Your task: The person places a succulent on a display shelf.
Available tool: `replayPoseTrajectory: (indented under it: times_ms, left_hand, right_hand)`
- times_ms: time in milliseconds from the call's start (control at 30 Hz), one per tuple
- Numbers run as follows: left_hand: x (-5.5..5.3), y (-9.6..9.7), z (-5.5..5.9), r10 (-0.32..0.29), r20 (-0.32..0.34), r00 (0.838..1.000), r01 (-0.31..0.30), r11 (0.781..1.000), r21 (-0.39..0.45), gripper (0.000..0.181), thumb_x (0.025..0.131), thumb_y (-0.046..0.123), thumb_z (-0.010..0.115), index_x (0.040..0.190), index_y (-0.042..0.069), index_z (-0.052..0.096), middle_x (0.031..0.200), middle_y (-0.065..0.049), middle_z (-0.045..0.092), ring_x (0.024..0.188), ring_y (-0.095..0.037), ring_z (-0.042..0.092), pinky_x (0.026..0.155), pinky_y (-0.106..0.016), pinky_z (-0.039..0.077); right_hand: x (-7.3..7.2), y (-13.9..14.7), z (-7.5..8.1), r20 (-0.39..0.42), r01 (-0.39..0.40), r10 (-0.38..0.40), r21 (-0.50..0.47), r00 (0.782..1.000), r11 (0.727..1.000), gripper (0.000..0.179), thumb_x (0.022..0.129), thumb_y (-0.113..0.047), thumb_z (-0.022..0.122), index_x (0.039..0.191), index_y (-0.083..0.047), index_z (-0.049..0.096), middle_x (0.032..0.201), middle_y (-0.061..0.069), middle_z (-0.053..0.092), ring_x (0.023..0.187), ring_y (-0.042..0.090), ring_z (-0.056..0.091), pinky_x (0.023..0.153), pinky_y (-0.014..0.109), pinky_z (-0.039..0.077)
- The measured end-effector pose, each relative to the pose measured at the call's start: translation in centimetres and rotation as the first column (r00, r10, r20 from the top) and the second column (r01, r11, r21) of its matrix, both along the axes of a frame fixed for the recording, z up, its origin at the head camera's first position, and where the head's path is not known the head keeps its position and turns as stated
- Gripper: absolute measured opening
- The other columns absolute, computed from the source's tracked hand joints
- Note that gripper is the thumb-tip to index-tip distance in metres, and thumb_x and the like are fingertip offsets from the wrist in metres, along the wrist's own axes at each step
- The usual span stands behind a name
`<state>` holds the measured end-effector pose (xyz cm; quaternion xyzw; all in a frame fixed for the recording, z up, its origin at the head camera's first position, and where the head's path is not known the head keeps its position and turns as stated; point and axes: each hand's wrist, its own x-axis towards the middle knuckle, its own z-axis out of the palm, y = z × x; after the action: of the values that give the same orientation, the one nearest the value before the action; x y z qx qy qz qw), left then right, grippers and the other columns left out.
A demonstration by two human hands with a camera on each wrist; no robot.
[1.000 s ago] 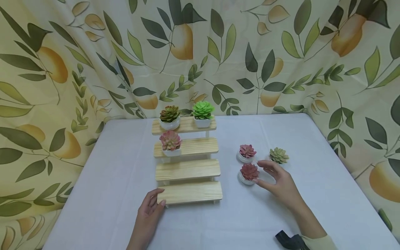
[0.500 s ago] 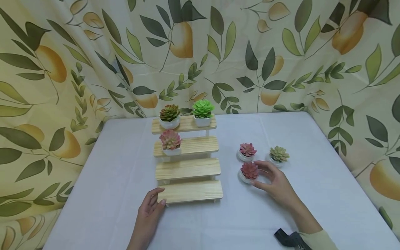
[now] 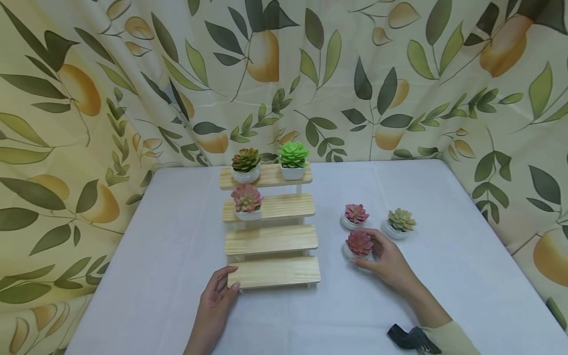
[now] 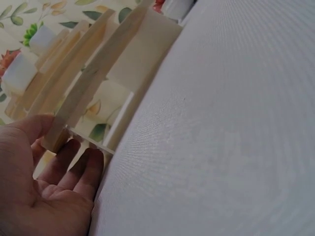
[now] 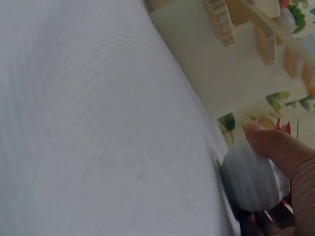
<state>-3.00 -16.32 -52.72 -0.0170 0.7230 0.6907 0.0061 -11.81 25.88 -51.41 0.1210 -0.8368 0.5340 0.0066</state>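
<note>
My right hand (image 3: pixel 387 257) holds a dark red succulent (image 3: pixel 359 243) by its white pot (image 5: pixel 253 177), the thumb on the near side and fingers behind. The pot stands on the white cloth in the right wrist view. At the front left corner of a four-step wooden stand, my left hand (image 3: pixel 217 298) pinches the end of the lowest board (image 3: pixel 275 272), thumb against the edge and fingers curled under it. A pink succulent (image 3: pixel 356 214) sits just behind the held one, and a pale green succulent (image 3: pixel 401 221) stands to its right, both in white pots.
The stand's top board (image 3: pixel 272 175) bears a brownish-green succulent (image 3: pixel 246 161) and a bright green one (image 3: pixel 293 156). A pink succulent (image 3: pixel 247 199) sits on the left of the second board. A patterned curtain (image 3: pixel 319 88) hangs behind the white-covered table (image 3: pixel 186 222).
My right hand has moved in from beside the dark red succulent and closed round its pot. My left hand keeps its place on the lowest board; the head view has shifted slightly.
</note>
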Motion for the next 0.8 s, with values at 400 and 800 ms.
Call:
replayPoseTrajectory:
  times_ms: [400, 800]
  left_hand:
    - [-0.1, 0.2, -0.1, 0.003, -0.018, 1.0, -0.003, 1.0, -0.015, 0.04, 0.102, 0.023, 0.068, 0.14, 0.015, 0.057, 0.162, -0.016, 0.036, 0.15, -0.041, 0.023, 0.112, -0.032, 0.033]
    - [-0.1, 0.1, -0.3, 0.021, 0.008, 1.0, -0.021, 1.0, 0.002, 0.041, 0.1, 0.024, 0.071, 0.139, 0.018, 0.058, 0.161, -0.012, 0.038, 0.15, -0.033, 0.029, 0.112, -0.031, 0.036]
  right_hand:
    - [-0.5, -1.0, -0.2, -0.025, 0.011, -0.011, 0.025, 1.0, 1.0, 0.072, 0.074, -0.014, 0.096, 0.135, -0.007, 0.057, 0.124, 0.007, 0.064, 0.115, 0.006, 0.058, 0.099, 0.009, 0.043]
    - [-0.8, -2.0, 0.9, -0.084, -0.017, 0.02, 0.03, 0.996, 0.999, 0.071, 0.075, -0.013, 0.095, 0.135, -0.008, 0.057, 0.123, 0.006, 0.064, 0.116, 0.005, 0.057, 0.102, 0.01, 0.041]
